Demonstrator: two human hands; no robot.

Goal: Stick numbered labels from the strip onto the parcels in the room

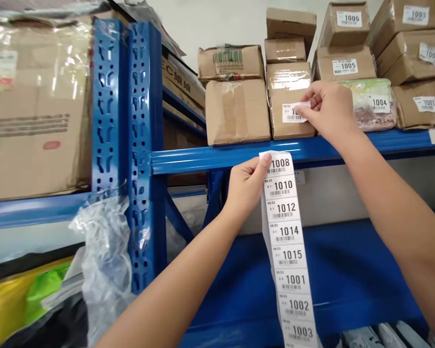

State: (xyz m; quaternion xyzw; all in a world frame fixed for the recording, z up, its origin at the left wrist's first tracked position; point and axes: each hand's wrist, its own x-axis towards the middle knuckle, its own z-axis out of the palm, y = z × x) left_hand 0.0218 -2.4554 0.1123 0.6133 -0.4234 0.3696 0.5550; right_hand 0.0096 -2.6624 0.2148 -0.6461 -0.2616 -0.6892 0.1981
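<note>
My left hand (pixel 248 181) pinches the top of a long strip of white number labels (pixel 288 232), which hangs down in front of the blue shelf beam. Printed on it are 1008, 1010, 1012 and further numbers, each with a barcode. Higher up, my right hand (pixel 329 108) has thumb and fingers closed on the right end of a single white label (pixel 292 112). That label lies against the front of a small cardboard box (pixel 288 128) on the shelf. My thumb and fingers hide part of its number; whether it is fully stuck down I cannot tell.
Left of that box stand two stacked cartons (pixel 237 113). Rightward are boxes labelled 1005 (pixel 326 70) and 1002 (pixel 402 63), and a green-and-pink package (pixel 366 89) labelled 1004. A blue perforated upright (pixel 139 121) and a large carton (pixel 39 140) are at left; bagged parcels (pixel 47 295) lie below.
</note>
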